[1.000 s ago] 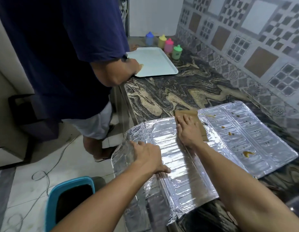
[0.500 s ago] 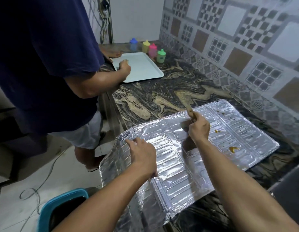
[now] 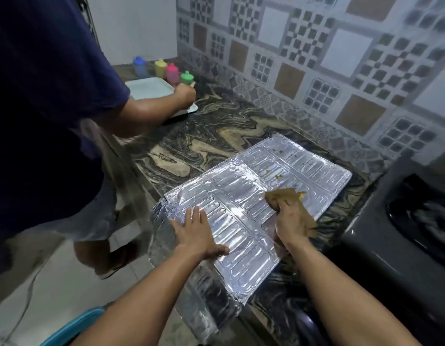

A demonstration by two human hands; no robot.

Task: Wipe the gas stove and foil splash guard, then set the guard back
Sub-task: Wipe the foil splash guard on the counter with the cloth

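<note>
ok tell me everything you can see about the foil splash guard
The foil splash guard is shiny embossed silver foil in folded panels, lying flat on the marbled counter, its near-left panel drooping over the edge. Yellow-brown spots dot the far panel. The left hand presses it flat; the right hand holds a brown cloth on it.

Under the right hand [image 3: 292,218]: part of the brown cloth [image 3: 278,198], grip on it not readable. Beneath the left hand [image 3: 197,232]: a patch of the foil splash guard [image 3: 241,196], near flap drooping off the worktop [image 3: 204,138] edge, lower end cropped. Right of the right hand: gas stove [image 3: 403,221], blurred, cut by the frame. Far beyond the left hand: tray [image 3: 149,88] half hidden behind another person's arm [image 3: 146,113]. Below the left forearm: blue bin [image 3: 74,328] rim only, cropped.
</note>
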